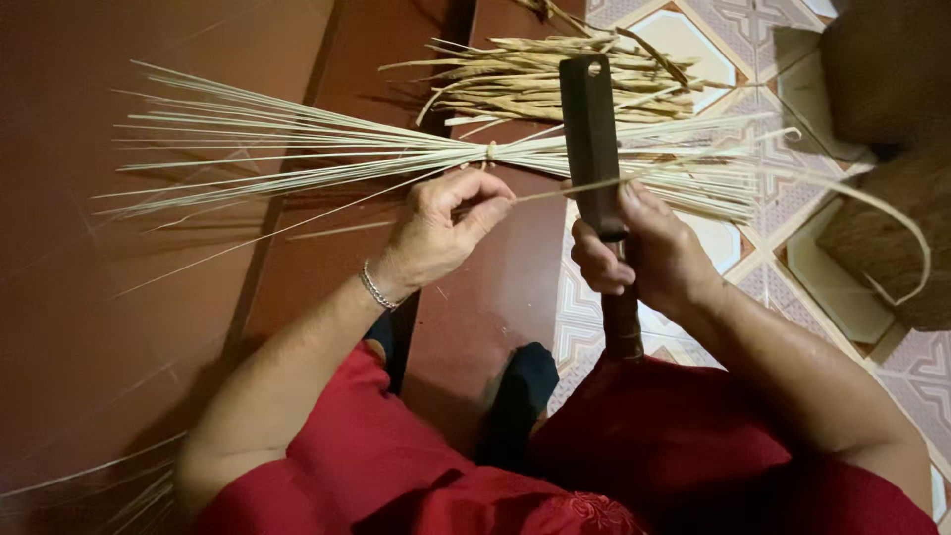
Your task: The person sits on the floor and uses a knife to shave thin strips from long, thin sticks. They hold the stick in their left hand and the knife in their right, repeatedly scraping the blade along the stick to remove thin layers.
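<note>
Red steps underfoot; left hand point(441, 233) pinches a pale strip point(555, 191), right hand point(644, 253) grips a knife point(591, 139).

I note a tied bundle of thin strips point(436, 159) lying across the floor point(149, 327) ahead of both hands, its ends fanning out to the left. Behind it lies a heap of coarser leaf pieces point(555, 74). The knife point(591, 139) stands upright over the bundle, in my right hand point(649, 253). My left hand point(441, 228) sits left of it, pinching one strip point(555, 190) that crosses the blade.

Left grip point(446, 223) pinched, right grip point(644, 248) clenched
</note>
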